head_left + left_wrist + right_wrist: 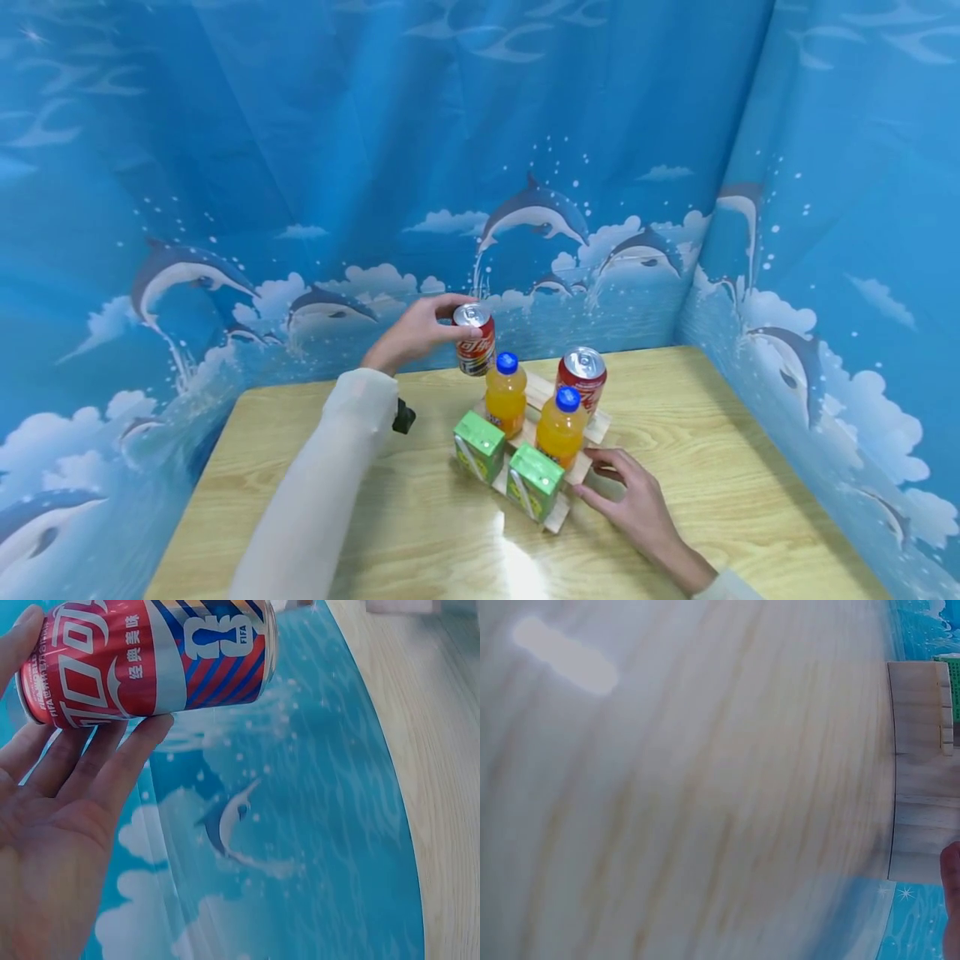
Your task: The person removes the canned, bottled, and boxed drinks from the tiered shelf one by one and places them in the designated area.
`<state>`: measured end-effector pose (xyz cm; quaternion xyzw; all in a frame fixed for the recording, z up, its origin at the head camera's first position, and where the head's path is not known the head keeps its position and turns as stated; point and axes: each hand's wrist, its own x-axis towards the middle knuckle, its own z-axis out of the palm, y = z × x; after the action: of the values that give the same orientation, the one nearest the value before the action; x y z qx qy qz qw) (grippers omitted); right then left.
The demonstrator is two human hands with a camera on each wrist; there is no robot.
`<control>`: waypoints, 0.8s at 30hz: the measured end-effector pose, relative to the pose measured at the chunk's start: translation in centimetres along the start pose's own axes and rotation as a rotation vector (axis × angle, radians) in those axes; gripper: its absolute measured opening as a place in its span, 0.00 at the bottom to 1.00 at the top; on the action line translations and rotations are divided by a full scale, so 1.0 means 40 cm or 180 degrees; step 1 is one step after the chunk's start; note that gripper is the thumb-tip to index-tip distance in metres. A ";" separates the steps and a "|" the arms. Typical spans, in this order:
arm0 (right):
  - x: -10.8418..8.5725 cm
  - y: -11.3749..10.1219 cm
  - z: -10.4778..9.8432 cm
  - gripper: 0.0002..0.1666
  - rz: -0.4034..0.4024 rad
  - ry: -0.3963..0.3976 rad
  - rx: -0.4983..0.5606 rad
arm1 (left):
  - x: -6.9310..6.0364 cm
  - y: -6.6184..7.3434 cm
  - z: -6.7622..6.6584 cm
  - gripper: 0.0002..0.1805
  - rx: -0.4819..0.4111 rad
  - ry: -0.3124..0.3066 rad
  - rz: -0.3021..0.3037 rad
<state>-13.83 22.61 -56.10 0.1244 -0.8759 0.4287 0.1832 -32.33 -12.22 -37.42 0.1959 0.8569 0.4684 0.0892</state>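
Note:
My left hand (420, 333) grips a red soda can (476, 346) between thumb and fingers, at the back left of a stepped wooden rack (556, 517). Whether the can's base touches the rack cannot be told. At the rack's right end, my right hand (637, 500) touches the side with thumb and fingers apart; in the right wrist view a fingertip (951, 874) lies against the side panel (922, 780). A second red can (581, 379) stands on the back step. Two orange drink bottles (506, 396) occupy the middle step, with two green drink cartons (478, 446) in front.
The rack stands on a wood-grain table (285, 483). A blue curtain (337, 167) printed with dolphins hangs close behind the table's back edge and along its right side. A small black object (403, 416) shows at the left wrist.

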 end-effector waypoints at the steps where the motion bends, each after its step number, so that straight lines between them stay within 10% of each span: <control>1: 0.000 -0.001 0.000 0.31 0.0006 -0.0001 -0.0010 | -0.005 -0.005 -0.008 0.33 0.0015 0.0025 -0.0002; 24: -0.003 -0.021 -0.003 0.29 0.0078 -0.0003 -0.0039 | -0.144 -0.161 -0.121 0.39 0.0220 0.0369 -0.0473</control>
<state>-13.39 22.22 -55.46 0.1127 -0.8801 0.4255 0.1783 -30.34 -21.48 -40.37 0.1073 0.8884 0.4413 0.0672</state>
